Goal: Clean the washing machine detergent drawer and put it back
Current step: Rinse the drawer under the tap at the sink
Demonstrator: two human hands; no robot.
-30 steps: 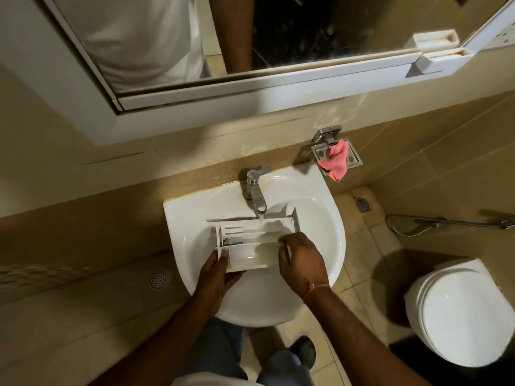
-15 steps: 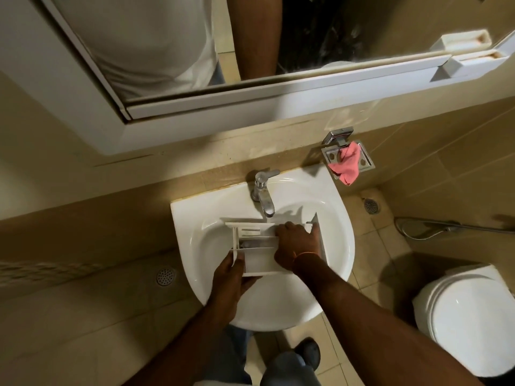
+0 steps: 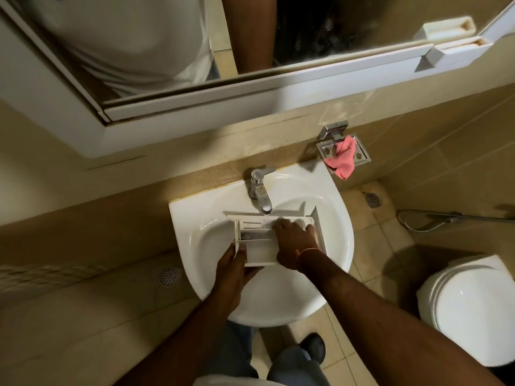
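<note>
Two bare hands work a white ribbed plastic detergent drawer (image 3: 257,240), which lies across the bowl of a glossy white ceramic basin (image 3: 195,218), under a chrome tap (image 3: 260,192). I see my left hand (image 3: 232,264) as the grip on the drawer's near left corner, thumb over the wall. My right hand (image 3: 292,243) lies inside the compartments, fingers spread fairly straight and pressing. Beige glazed tiles cover wall and floor; a pink cloth (image 3: 344,160) hangs from a metal soap dish (image 3: 328,149).
</note>
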